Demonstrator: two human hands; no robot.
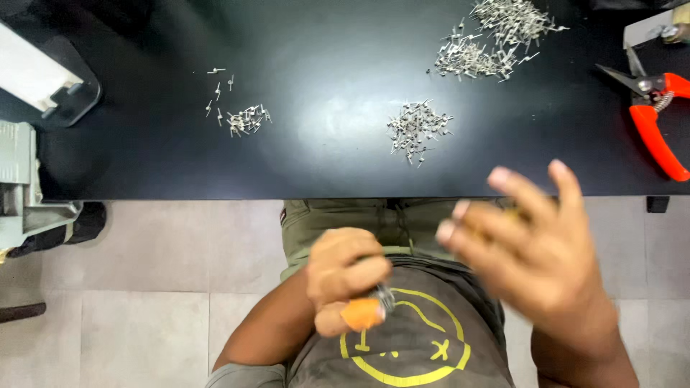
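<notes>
Head view, looking straight down: the left hand (345,276) is curled shut around an orange-handled tool (363,312), held over the lap below the tabletop (323,43) edge, at about six o'clock in the frame. Only the orange grip end and a bit of metal spring show, so what kind of tool it is cannot be told. It looks stiff and fairly light, with a rubbery grip that should not slip; the handle is the place to hold it. The right hand (535,251) is at four o'clock, fingers spread and blurred; something small and yellowish may sit between the fingertips, but I cannot tell.

On the black tabletop lie loose small metal pins: a middle heap (417,129) at twelve o'clock from the hands, a larger heap (496,36) at one o'clock, and a thin scatter (241,115) at eleven o'clock. They seem light, hard and prone to roll or scatter; best pinched singly. Red-handled cutters (658,118) rest at two o'clock near the right edge. A grey machine part (29,179) stands at nine o'clock. Nothing lies between the hands and the nearest heap.
</notes>
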